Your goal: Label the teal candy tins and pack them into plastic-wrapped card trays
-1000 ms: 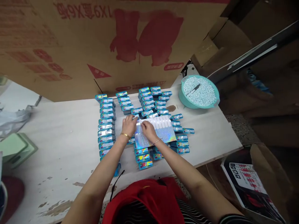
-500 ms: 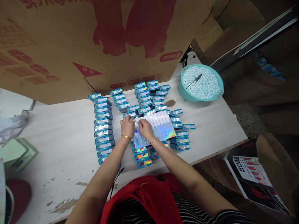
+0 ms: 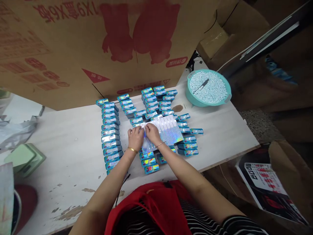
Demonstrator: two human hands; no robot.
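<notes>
"Left hand (image 3: 135,138) and right hand (image 3: 153,133) have their fingertips closer together than a second ago"
"Where, on the worktop (image 3: 68,140)?"
"Over the left end of the silvery sheet (image 3: 168,132), which lies across blue boxes (image 3: 151,168). Both hands curl inward; whether they grip anything, I cannot tell"
"What's done, what's left?"
"Its upper row seems peeled to white; the lower half seems unpeeled"

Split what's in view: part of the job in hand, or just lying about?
In hand:
shiny sheet, at left hand and right hand
blue cases around it, likely

Apparently lying about:
cardboard box
pale green device
turquoise basin of white pieces, untouched
</notes>
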